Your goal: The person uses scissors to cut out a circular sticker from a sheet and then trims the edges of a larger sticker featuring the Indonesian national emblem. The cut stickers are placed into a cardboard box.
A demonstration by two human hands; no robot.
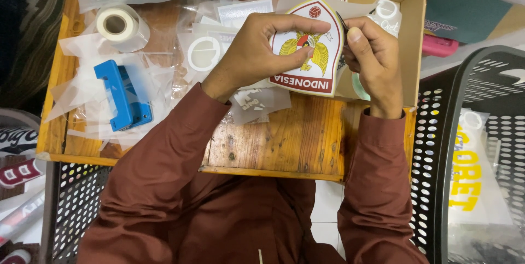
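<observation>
We see glossy film crest (306, 51), varnished worn wood table (284, 138), matt cardboard box (413, 29), shiny blue plastic tool (123, 94).

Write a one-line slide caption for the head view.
Left hand holds a shield-shaped emblem while the right hand works a thin dark tool at its edge, above a wooden table.

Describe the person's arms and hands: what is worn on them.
Both arms are covered by long rust-brown sleeves of plain cloth, loosely creased, ending at the wrists. The left hand and the right hand are bare: no gloves, and no rings or watch show.
</observation>
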